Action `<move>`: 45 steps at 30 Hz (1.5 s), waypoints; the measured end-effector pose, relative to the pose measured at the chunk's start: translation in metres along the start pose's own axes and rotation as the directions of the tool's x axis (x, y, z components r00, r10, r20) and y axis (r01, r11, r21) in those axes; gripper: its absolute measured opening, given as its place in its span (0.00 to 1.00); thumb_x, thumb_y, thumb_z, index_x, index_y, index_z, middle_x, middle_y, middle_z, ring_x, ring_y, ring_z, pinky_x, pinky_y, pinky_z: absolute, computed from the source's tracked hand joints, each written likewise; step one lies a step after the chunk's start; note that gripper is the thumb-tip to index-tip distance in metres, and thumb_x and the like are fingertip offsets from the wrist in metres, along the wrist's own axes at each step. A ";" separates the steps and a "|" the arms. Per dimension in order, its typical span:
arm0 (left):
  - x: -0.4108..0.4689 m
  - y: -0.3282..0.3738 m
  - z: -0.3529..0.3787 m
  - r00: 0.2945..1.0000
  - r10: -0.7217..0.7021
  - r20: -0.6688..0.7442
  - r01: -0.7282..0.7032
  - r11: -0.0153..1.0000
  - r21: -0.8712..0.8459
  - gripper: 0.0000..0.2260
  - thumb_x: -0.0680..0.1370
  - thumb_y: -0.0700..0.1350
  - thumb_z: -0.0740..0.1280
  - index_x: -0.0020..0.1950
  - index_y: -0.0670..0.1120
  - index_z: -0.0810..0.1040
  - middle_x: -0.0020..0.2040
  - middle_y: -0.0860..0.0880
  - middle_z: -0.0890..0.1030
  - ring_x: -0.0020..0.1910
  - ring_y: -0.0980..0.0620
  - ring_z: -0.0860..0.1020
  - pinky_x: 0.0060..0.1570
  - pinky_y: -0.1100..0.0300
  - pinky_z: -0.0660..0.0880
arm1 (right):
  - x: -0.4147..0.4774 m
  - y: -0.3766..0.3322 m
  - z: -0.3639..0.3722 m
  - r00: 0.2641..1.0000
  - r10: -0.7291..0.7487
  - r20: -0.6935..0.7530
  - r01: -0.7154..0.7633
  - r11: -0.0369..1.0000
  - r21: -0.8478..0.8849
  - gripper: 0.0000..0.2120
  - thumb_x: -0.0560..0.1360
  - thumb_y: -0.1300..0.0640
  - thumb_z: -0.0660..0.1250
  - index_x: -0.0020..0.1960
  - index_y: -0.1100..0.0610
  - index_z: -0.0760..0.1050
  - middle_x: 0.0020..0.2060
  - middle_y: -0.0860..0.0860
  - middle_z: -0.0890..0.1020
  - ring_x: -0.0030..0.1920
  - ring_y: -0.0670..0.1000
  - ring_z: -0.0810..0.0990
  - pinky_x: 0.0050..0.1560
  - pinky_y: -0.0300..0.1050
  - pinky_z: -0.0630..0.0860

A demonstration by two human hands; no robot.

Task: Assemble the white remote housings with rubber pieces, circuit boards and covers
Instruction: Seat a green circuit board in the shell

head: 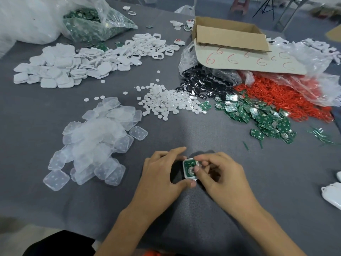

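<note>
Near the front of the grey table, both my hands hold one white remote housing with a green circuit board seated in it. My left hand pinches the housing from the left, thumb at its lower edge. My right hand grips it from the right, thumb pressing on the board. Translucent rubber pieces lie heaped at the left. Loose green circuit boards spread at the right. White covers and white housings with openings are piled at the back left.
Small white discs lie in the middle, black button pads and red rubber rings beyond them. A cardboard box rests on plastic bags at the back right. A bag of boards sits back left. White parts lie at the right edge.
</note>
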State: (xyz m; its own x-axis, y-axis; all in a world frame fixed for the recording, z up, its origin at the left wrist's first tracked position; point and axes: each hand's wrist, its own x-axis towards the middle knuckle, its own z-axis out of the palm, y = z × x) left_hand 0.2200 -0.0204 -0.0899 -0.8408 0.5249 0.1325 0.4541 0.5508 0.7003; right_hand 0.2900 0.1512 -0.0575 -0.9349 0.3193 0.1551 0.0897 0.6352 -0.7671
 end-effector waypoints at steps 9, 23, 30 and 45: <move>-0.001 -0.002 0.001 1.000 0.012 -0.022 -0.012 1.000 0.008 0.35 0.67 0.65 0.75 0.72 0.61 0.71 0.58 0.70 0.77 0.64 0.65 0.68 0.63 0.74 0.54 | -0.007 0.004 -0.006 0.960 -0.206 0.191 0.241 0.952 -0.187 0.07 0.77 0.57 0.71 0.55 0.51 0.81 0.47 0.42 0.73 0.43 0.43 0.77 0.44 0.36 0.75; -0.002 0.001 0.000 0.999 0.017 -0.027 -0.017 1.000 -0.023 0.31 0.65 0.64 0.76 0.67 0.64 0.73 0.60 0.74 0.73 0.62 0.65 0.71 0.61 0.72 0.57 | 0.000 0.004 -0.007 0.935 -0.246 0.257 0.310 0.917 -0.250 0.08 0.79 0.56 0.69 0.58 0.51 0.80 0.47 0.44 0.74 0.42 0.44 0.77 0.45 0.42 0.78; 0.000 0.002 0.000 1.000 0.020 -0.023 -0.020 0.999 -0.031 0.29 0.65 0.63 0.75 0.66 0.63 0.75 0.56 0.78 0.72 0.62 0.67 0.70 0.61 0.74 0.55 | 0.002 0.005 -0.011 0.922 -0.257 0.290 0.327 0.918 -0.225 0.08 0.80 0.54 0.68 0.58 0.50 0.81 0.47 0.43 0.75 0.44 0.43 0.77 0.47 0.38 0.76; 0.023 0.002 -0.060 0.988 -0.122 -0.093 0.091 0.953 -0.290 0.21 0.72 0.50 0.79 0.61 0.66 0.79 0.53 0.67 0.81 0.52 0.65 0.80 0.51 0.73 0.74 | 0.038 -0.033 -0.010 0.975 -0.216 0.055 0.221 0.967 -0.128 0.14 0.75 0.49 0.71 0.60 0.42 0.81 0.45 0.38 0.82 0.43 0.38 0.82 0.46 0.27 0.74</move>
State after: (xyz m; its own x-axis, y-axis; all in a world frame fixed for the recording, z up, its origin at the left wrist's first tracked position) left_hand 0.1841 -0.0462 -0.0437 -0.9137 0.3909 0.1106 0.2712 0.3843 0.8825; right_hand 0.2551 0.1491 -0.0198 -0.9497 0.1352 0.2825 -0.0765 0.7745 -0.6279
